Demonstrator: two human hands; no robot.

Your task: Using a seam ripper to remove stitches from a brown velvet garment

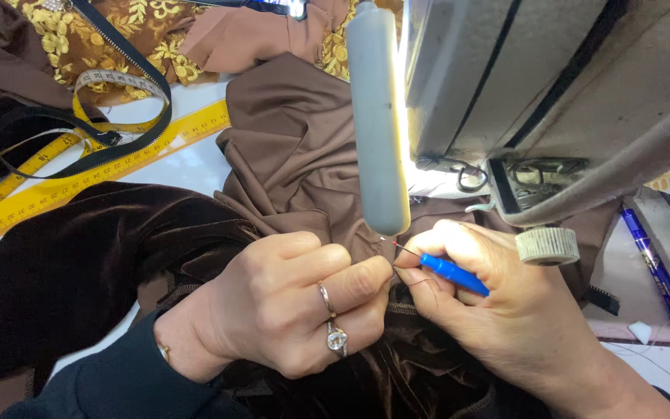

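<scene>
Right hand [498, 302] gripped blue seam ripper [451, 273]; left hand [288, 302], at 9 o'clock, pinched brown velvet [79, 271] taut; short, shallow picks judged best.

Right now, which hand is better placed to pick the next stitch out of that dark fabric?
Probably the right hand: it grips the blue seam ripper, tip at the seam. The left hand pinches the brown velvet.
</scene>
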